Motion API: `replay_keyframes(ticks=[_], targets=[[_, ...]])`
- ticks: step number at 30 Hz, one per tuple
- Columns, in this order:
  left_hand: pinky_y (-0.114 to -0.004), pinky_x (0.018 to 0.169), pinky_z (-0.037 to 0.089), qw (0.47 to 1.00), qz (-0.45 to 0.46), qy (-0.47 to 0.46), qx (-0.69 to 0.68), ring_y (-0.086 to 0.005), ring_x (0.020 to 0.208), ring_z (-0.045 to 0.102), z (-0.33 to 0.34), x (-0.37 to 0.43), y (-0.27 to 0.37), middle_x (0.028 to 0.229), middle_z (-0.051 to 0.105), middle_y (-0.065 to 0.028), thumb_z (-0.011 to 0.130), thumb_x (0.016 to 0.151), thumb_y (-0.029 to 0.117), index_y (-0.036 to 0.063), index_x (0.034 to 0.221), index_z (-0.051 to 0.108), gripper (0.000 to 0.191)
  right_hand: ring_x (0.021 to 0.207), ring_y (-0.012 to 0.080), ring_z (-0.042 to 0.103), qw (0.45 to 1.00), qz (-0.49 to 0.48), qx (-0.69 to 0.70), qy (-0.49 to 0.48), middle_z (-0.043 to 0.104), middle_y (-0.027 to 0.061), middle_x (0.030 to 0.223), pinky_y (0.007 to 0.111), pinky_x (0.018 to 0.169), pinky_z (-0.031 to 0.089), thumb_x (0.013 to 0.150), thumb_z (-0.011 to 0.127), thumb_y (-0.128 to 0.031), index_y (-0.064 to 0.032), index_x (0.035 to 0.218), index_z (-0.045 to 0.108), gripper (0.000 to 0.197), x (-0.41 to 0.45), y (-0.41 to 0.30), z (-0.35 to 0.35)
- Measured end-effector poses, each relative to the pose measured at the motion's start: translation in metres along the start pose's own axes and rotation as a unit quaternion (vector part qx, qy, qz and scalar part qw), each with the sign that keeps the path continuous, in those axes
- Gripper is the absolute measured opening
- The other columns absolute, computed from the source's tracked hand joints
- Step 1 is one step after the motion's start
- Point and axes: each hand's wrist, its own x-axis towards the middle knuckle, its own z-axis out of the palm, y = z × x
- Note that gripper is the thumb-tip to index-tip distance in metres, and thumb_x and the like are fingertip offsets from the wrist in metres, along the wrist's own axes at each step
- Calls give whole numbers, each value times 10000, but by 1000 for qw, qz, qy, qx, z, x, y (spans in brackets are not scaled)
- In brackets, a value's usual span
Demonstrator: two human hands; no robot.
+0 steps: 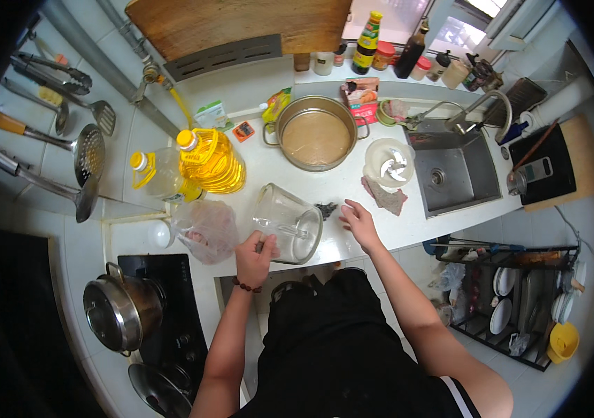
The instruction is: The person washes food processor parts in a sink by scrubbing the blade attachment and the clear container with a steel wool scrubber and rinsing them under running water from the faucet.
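Note:
A clear glass jar (289, 224) is over the front of the white counter, leaning, with its wider rim towards me. My left hand (256, 256) is closed around the jar's near left side, apparently at its handle; the exact grip is partly hidden by the fingers. Just right of the jar lies a small dark tangled clump (326, 210). My right hand (359, 224) is beside that clump, fingers apart and holding nothing. Farther right, a chopper blade (395, 166) with metal wings rests on a pale round lid (372, 163). A grey-brown cloth (386, 198) lies below it.
A large steel pot (317, 164) with pale brown liquid stands behind the jar. Oil bottles (213, 162) and a plastic bag (208, 232) crowd the left. The sink (459, 172) is at right. A lidded pot (119, 308) sits on the black hob (171, 271).

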Motion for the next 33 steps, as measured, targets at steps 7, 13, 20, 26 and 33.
replay_keyframes(ticks=[7,13,20,26,33], targets=[[-378,566,491,874,373,-130,283,-305,586,643,108,13,68,664,642,-102,739,927,246,63,800,595,265,1329,359,503,989,19,108,-102,390,172,1557,508,994,507,1014,553,-608,-121,1599,322,795,-94,-76,-66],[-337,573,453,738,548,-263,294,-210,579,609,235,29,85,629,578,-28,693,920,235,107,756,555,250,1219,382,460,946,92,310,18,297,129,1547,576,906,532,947,611,-537,-168,1621,241,853,-105,-54,-152],[-425,1033,452,705,569,-324,272,-192,1039,620,403,41,107,1010,656,-30,806,818,393,120,1118,712,416,1230,437,497,880,6,471,63,324,188,1523,640,963,497,828,527,-268,-158,1589,297,802,-85,7,-312],[-493,1102,444,923,264,-237,147,-371,1408,469,517,55,114,1559,421,-191,898,774,276,85,1459,486,822,1304,413,484,890,-97,445,-17,291,132,1603,610,1078,445,761,528,-185,-214,1640,238,926,-24,42,-485],[-505,905,613,970,-89,-216,-62,-390,1268,587,642,98,82,1513,461,-243,768,901,105,128,1612,267,870,1351,347,468,964,-71,255,-25,287,111,1631,547,1118,433,759,570,-126,-165,1632,261,927,37,22,-586]])
